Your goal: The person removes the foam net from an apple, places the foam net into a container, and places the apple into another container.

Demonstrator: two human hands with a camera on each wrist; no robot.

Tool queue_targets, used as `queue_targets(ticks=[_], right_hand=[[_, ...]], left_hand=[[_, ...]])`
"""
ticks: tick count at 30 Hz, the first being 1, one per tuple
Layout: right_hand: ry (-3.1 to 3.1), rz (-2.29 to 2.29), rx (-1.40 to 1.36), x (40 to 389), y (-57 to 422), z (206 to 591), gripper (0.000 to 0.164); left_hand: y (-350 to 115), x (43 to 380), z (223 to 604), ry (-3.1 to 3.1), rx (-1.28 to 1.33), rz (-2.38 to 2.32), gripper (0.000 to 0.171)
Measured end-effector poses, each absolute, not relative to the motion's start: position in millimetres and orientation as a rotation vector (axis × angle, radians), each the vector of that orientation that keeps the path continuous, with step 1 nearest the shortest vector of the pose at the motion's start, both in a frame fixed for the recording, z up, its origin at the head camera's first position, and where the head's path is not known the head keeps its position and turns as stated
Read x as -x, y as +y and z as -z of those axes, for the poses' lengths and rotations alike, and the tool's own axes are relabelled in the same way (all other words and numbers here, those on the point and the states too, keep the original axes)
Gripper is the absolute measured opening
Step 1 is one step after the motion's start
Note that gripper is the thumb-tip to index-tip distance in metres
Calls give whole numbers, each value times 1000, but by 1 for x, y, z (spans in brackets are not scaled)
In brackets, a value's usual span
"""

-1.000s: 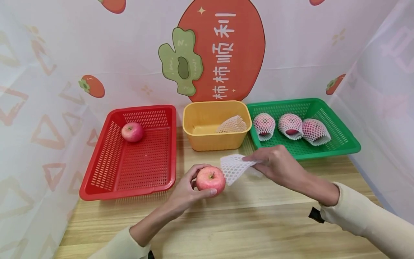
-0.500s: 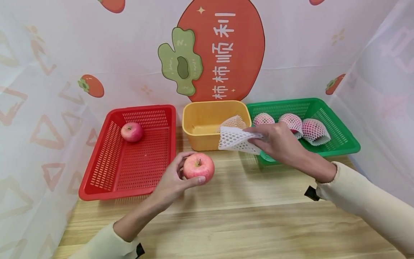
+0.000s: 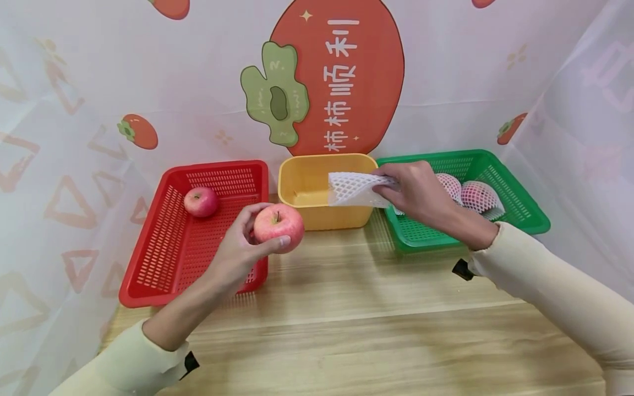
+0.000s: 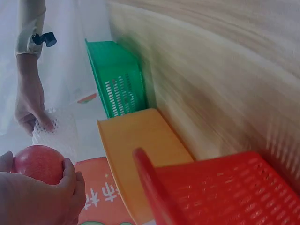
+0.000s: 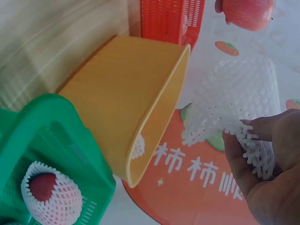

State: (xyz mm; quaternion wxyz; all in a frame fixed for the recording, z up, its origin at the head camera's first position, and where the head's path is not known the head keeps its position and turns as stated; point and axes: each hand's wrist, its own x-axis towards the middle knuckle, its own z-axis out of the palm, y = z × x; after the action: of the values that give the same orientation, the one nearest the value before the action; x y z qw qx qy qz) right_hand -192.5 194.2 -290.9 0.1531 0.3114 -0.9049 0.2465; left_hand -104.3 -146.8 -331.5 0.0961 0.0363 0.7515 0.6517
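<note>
A pale wood-grained surface (image 3: 376, 341) meets a white cloth (image 3: 198, 71) printed with orange persimmons (image 3: 378, 66). The apple (image 3: 279, 231) is rosy with paler flecking and a short stem (image 3: 277, 216); the left hand's grip (image 3: 238, 245) curls round it near the red basket (image 3: 203, 247). The right hand's grip (image 3: 418, 190) pinches a white foam net (image 3: 351, 190) over the yellow tub (image 3: 324, 219), where I can see more netting (image 5: 138, 146). A second apple (image 3: 201, 202) lies in the red basket, and netted apples (image 3: 479, 196) sit in the green basket (image 3: 517, 198).
</note>
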Motion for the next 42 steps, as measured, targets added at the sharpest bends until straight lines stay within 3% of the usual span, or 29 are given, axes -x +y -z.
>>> queue_targets(ticks=[22, 29, 42], right_hand=[[-2754, -654, -823, 238, 181, 303, 31], [-2788, -649, -822, 243, 175, 312, 32], [-2908, -634, -826, 254, 161, 322, 35]], left_hand=[[-187, 174, 288, 1908, 146, -2259, 79], [-202, 200, 284, 1815, 221, -2291, 92], [-225, 240, 310, 1749, 425, -2234, 93]])
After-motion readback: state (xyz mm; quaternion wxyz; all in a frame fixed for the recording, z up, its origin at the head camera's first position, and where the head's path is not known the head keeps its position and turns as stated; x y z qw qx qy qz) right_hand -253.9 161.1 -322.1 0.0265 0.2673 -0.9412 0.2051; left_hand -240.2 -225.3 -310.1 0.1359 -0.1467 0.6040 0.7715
